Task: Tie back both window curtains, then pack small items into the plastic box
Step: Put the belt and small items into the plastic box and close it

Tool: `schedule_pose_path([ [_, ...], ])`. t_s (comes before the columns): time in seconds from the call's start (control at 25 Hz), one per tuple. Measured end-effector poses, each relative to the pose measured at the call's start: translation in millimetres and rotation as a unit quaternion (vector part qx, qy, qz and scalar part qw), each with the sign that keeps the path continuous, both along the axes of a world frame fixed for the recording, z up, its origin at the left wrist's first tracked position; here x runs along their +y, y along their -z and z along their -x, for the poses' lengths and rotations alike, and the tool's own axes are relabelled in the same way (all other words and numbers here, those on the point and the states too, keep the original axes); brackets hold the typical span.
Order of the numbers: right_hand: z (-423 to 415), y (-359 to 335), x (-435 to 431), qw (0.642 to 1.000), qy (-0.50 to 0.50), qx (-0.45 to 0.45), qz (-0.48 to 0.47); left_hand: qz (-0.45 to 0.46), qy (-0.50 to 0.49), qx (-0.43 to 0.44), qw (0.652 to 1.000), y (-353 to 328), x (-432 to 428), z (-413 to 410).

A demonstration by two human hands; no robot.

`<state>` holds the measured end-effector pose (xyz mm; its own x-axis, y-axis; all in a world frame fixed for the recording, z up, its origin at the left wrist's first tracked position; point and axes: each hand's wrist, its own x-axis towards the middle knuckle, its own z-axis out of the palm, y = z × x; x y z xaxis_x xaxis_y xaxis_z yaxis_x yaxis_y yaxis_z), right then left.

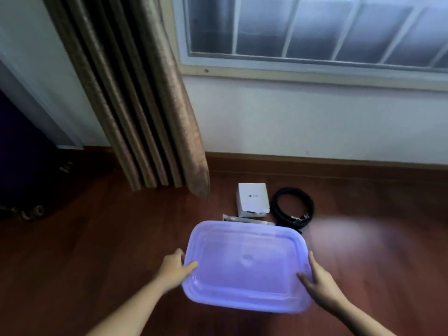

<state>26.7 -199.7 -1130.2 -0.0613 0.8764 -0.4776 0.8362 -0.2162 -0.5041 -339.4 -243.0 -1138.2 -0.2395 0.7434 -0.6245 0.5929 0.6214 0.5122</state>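
Note:
A translucent purple plastic box (246,265) with its lid on is held above the wooden floor. My left hand (175,266) grips its left edge, thumb on the lid. My right hand (317,281) grips its right edge the same way. Beyond the box on the floor lie a small white carton (252,198), a coiled black cable (293,206) and a flat silvery packet (247,219), partly hidden by the box. The brown left curtain (145,98) hangs in gathered folds beside the window (315,27). The right curtain is out of view.
A white wall and wooden skirting run under the window. A dark piece of furniture (21,166) stands at the far left. A pale blurred patch of light lies on the floor at the right.

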Motion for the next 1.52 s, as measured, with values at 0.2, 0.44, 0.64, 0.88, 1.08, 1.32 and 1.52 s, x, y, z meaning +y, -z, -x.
schedule_pose_path([
  [0.2,-54,21,-4,0.999,0.025,0.032,0.009,-0.021,0.032,0.006,0.999,20,1,-48],
  [0.44,-77,26,-9,0.992,0.048,0.116,0.003,-0.005,-0.025,0.007,1.0,18,-7,-73],
  [0.64,-84,13,-23,0.993,0.056,0.103,0.031,0.099,0.098,0.085,0.987,1,-5,-89],
  [0.88,-76,42,-18,0.992,0.053,0.115,-0.017,-0.084,0.077,0.127,0.985,17,39,-99],
  [1.08,-75,62,-17,0.989,0.071,0.121,-0.04,-0.085,0.135,0.15,0.976,23,56,-97],
  [1.32,-74,70,-21,0.981,0.1,0.137,-0.09,-0.079,0.191,0.113,0.972,25,62,-81],
  [1.52,-70,78,-22,0.977,0.129,0.122,-0.119,-0.078,0.235,0.145,0.958,15,68,-80],
])
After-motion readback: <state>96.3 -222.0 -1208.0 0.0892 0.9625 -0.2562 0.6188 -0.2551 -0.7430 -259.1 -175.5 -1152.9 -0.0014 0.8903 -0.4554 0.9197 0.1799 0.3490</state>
